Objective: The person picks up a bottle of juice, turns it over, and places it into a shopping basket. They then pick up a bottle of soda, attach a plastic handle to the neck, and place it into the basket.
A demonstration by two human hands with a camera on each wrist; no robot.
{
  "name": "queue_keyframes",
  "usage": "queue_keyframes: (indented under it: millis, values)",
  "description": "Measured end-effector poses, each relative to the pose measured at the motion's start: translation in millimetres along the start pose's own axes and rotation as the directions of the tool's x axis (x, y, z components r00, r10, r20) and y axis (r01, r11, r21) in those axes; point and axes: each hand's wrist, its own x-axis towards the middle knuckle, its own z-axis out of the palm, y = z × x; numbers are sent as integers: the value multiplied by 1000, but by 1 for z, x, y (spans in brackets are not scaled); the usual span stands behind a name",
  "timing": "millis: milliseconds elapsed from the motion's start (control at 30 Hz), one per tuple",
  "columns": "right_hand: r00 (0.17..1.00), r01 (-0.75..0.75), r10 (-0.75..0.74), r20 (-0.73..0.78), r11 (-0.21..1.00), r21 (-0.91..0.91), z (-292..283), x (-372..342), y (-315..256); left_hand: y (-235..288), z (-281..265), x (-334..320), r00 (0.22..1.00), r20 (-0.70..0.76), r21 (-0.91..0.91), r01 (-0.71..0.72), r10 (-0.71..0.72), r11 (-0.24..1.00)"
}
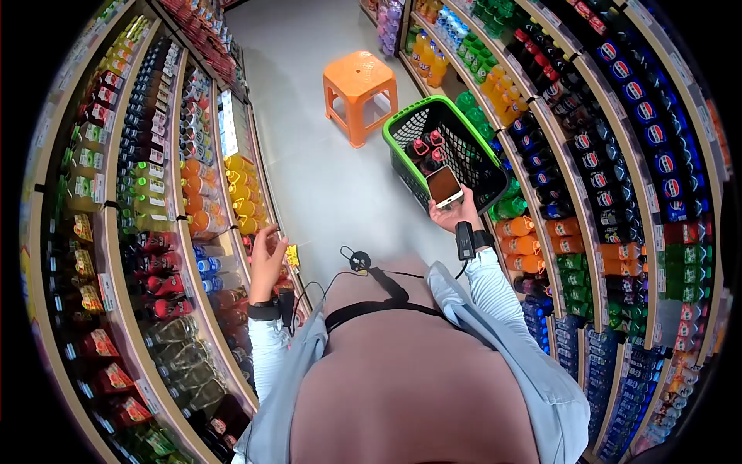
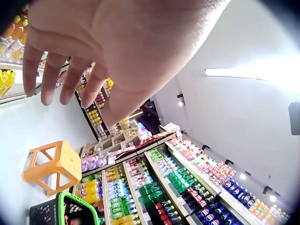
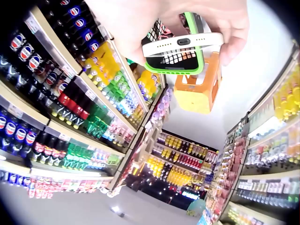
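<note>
My right hand (image 1: 457,215) grips a smartphone (image 1: 444,188), dark screen facing up, with a white lower edge. In the right wrist view the bottom end of the phone (image 3: 183,43) shows its charging port, with fingers at both sides. Just beyond the phone on the floor stands a black shopping basket (image 1: 483,166) with a bright green rim. Several dark bottles with pinkish-red caps (image 1: 430,151) are in it. My left hand (image 1: 267,259) hangs beside the left shelves, holding nothing. The left wrist view shows that hand (image 2: 108,51) with its fingers extended and spread.
An orange plastic stool (image 1: 359,81) stands on the grey floor (image 1: 297,131) ahead, left of the basket. Drink shelves line both sides, with yellow bottles (image 1: 246,197) near my left hand and orange bottles (image 1: 519,245) near my right. A cable (image 1: 321,288) runs across my waist.
</note>
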Motion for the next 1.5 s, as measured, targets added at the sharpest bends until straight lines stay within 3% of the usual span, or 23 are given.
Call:
queue_keyframes:
  millis: [33, 100, 200, 300, 433, 467, 600, 700, 867, 1000, 1100, 1167, 1200, 1333, 1433, 1500]
  values:
    - [1000, -23, 23, -13, 1000, -10, 10, 18, 8, -3, -5, 22, 1000, 25, 54, -2, 0, 999]
    - [999, -17, 16, -36, 999, -39, 49, 44, 21, 23, -14, 60, 980, 103, -58, 174, -167, 983]
    - [997, -58, 56, -50, 998, -24, 93, 99, 25, 10, -15, 124, 991, 114, -53, 73, -66, 996]
    - [993, -106, 106, -60, 994, -1, 134, 165, 15, 1, -10, 191, 985, 148, 2, 94, -94, 996]
    - [991, -97, 106, -86, 990, 104, 193, 272, -4, -9, 2, 283, 974, 162, 0, 160, -158, 987]
    - [992, -86, 94, -83, 991, 103, 213, 290, -9, -13, 5, 306, 970, 158, 64, 176, -184, 982]
    - [992, -75, 85, -96, 992, 102, 255, 404, -28, -22, 21, 393, 942, 212, 43, 257, -260, 966]
    - [985, -150, 153, -74, 988, 44, 280, 471, -46, -18, 30, 452, 880, 266, 73, 389, -393, 919]
    - [989, -129, 129, -68, 992, 12, 316, 589, -64, -35, 65, 538, 836, 355, 52, 429, -418, 902]
    - [996, -83, 82, 41, 996, 28, 321, 628, -76, -49, 89, 591, 754, 480, 113, 453, -448, 884]
    - [999, -18, 22, -27, 990, 142, 319, 641, -81, -51, 95, 636, 767, 545, 152, 308, -340, 939]
    - [999, 3, 6, -49, 982, 190, 317, 639, -94, -58, 92, 660, 760, 542, 159, 329, -360, 931]
    - [999, 6, -17, 50, 978, 209, 307, 641, -96, -65, 87, 670, 751, 545, 155, 347, -373, 925]
    - [985, 135, -160, 68, 950, 280, 295, 621, -93, -73, 74, 707, 705, 591, 204, 338, -391, 919]
    - [971, 241, -212, -113, 872, 427, 299, 597, -96, -72, 75, 733, 685, 633, 216, 292, -361, 932]
    - [947, 322, -285, -150, 826, 464, 296, 583, -102, -60, 80, 751, 676, 663, 207, 248, -322, 946]
